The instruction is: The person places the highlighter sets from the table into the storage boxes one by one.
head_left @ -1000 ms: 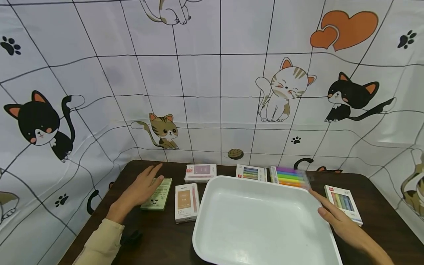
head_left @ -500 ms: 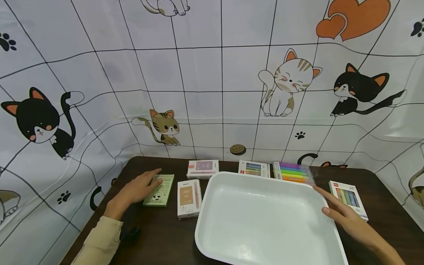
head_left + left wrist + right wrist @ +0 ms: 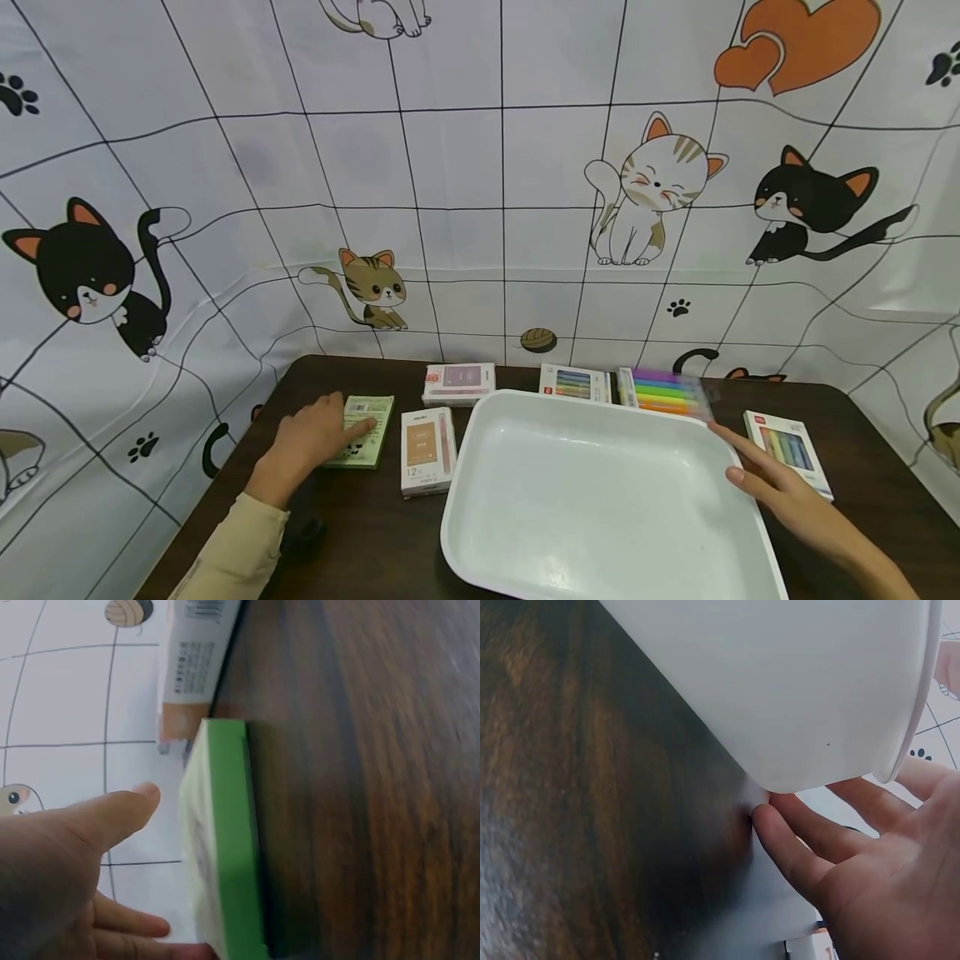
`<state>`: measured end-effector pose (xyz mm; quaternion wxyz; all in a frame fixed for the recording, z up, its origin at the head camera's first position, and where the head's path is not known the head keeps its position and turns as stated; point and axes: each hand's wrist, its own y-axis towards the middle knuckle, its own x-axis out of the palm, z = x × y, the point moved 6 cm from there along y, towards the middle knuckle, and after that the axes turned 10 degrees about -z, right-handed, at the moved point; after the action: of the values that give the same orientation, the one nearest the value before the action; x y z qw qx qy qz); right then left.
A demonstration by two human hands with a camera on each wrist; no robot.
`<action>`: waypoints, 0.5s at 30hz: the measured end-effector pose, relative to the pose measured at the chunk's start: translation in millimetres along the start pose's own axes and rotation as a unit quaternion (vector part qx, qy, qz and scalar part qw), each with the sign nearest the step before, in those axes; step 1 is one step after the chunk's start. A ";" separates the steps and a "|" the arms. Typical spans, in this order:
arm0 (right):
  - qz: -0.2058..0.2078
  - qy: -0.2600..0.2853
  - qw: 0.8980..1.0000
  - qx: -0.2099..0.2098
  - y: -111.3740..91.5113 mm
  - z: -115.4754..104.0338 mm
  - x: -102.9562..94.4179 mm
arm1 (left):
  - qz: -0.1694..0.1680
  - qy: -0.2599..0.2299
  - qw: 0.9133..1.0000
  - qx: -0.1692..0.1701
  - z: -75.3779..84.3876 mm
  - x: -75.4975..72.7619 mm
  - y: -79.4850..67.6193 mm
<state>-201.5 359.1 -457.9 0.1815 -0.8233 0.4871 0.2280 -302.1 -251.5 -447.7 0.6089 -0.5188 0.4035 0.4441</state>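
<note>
A flat green block [image 3: 367, 433] with a pale printed top lies at the left of the table; its bright green side [image 3: 236, 847] fills the middle of the left wrist view. My left hand [image 3: 311, 437] is at its left part, thumb reaching over the top. In the left wrist view the thumb is apart from the block, with the fingertips at its far edge, partly cut off. A large white tray [image 3: 600, 408] occupies the front centre. My right hand [image 3: 787, 492] holds its right back corner, thumb over the rim and fingers against the outside wall [image 3: 795, 690].
Beside the green block stands a white-and-tan box [image 3: 427, 454]. Behind the tray are a white-and-purple box [image 3: 459, 383], a white pen box [image 3: 573, 383] and a clear case of rainbow-coloured pens [image 3: 667, 393]. Another white pen box [image 3: 789, 450] lies right. Cat-print cloth [image 3: 465, 167] surrounds the dark table.
My left hand has drawn its fingers in at the left side of the green block; earlier they stretched over and past it. The right hand stays at the tray's corner.
</note>
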 end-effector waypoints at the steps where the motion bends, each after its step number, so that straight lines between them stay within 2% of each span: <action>1: 0.000 -0.002 1.000 0.001 -0.2 -0.2 -0.3 | -0.002 -0.001 1.000 -0.004 0.9 -0.9 -2.2; 6: -0.002 -0.010 1.000 0.018 -0.8 -0.5 -1.6 | -0.016 -0.014 1.000 -0.014 2.6 -3.4 -9.0; 12: -0.009 -0.007 0.999 0.032 -1.5 -1.8 -2.7 | -0.063 -0.017 0.997 -0.031 3.2 -0.4 -13.6; 15: -0.012 -0.003 0.999 0.039 -1.2 -1.7 -2.3 | -0.070 -0.012 0.997 -0.027 4.0 0.7 -16.0</action>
<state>-201.0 360.4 -455.1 0.2173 -0.8206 0.4852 0.2097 -286.4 -248.6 -443.4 0.6294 -0.5566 0.3466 0.4171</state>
